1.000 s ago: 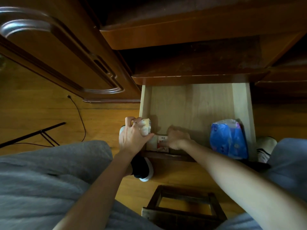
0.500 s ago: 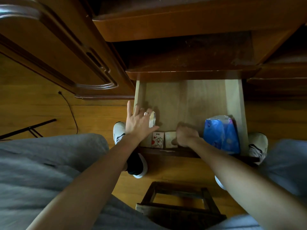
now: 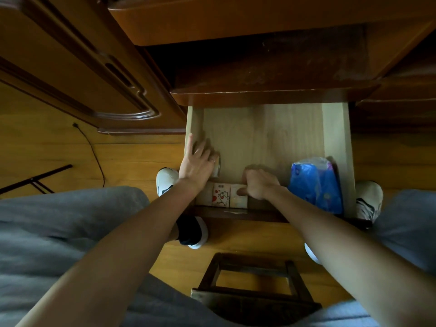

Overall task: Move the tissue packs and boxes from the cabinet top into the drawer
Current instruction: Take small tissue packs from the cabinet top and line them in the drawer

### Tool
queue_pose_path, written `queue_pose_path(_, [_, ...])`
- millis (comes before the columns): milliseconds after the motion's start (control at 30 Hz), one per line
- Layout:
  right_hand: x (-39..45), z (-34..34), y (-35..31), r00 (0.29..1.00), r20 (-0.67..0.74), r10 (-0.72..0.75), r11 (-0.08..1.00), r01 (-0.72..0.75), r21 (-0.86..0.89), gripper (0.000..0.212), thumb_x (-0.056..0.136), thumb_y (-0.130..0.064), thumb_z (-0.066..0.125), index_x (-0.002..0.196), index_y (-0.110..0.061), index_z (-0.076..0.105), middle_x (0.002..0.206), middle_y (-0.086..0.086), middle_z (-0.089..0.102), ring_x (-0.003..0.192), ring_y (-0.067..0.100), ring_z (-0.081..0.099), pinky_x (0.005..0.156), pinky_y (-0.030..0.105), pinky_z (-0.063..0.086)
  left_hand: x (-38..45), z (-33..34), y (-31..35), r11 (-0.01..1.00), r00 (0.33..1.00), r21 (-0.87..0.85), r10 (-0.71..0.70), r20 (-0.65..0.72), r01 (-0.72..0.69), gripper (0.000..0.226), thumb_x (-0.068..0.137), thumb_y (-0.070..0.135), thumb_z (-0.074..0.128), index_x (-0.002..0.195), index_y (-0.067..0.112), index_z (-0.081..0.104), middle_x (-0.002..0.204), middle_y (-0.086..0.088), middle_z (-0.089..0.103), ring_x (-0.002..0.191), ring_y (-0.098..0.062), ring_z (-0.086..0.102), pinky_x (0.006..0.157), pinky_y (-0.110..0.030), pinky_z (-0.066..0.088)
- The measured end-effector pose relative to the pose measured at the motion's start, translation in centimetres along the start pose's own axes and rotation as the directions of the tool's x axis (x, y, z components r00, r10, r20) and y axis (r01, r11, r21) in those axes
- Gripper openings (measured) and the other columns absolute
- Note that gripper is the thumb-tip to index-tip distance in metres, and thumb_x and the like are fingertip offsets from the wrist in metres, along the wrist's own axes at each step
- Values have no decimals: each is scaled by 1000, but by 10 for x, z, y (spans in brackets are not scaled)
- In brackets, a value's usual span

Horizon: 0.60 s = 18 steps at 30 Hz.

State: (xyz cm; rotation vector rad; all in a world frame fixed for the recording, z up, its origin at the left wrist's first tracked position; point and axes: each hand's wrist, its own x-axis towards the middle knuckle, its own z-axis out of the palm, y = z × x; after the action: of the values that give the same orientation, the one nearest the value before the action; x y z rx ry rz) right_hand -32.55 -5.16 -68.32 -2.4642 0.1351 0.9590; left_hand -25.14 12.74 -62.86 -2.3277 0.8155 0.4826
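The pale wooden drawer [image 3: 335, 138] stands pulled out below the dark cabinet top [image 3: 271, 72]. My left hand [image 3: 197, 162] lies with straight fingers over a small tissue pack [image 3: 216, 166] against the drawer's left wall. At the drawer's front, small tissue packs stand in a row, one with a cartoon print [image 3: 221, 197]. My right hand [image 3: 258, 185] is curled over the pale pack [image 3: 238, 201] at the row's right end, thumb on its near face. A blue tissue pack [image 3: 316, 185] lies in the drawer's right front corner.
A carved cabinet door [image 3: 82, 67] hangs open at the left. A dark wooden stool [image 3: 254, 291] stands on the floor below the drawer's front. My shoes [image 3: 165, 182] flank the drawer. A cable [image 3: 94, 156] and a black stand [image 3: 35, 179] lie on the floor at left.
My left hand gripped the small pack above the drawer's left edge a second ago; it now lies flat over it inside the drawer. My right hand stayed on the front row.
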Motion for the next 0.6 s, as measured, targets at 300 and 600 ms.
queue_pose_path(300, [2,-4,7,994,104,-15,989,-1,148,36,87,-43,76,111,-19,65,103,0,67,94,17,63,87,41,56,7,-2,0,996,996,64,64,54,-68,54,94,36,58,145,23,46,118,3,70,133,-28,48,118,-62,-11])
queue_pose_path(600, [-5,-51,34,988,-95,124,972,-102,211,25,97,-43,58,111,-23,64,98,-1,70,89,18,67,82,41,56,10,7,0,999,997,8,54,-64,-53,52,102,28,47,149,9,35,118,-4,71,121,-26,59,123,-54,2])
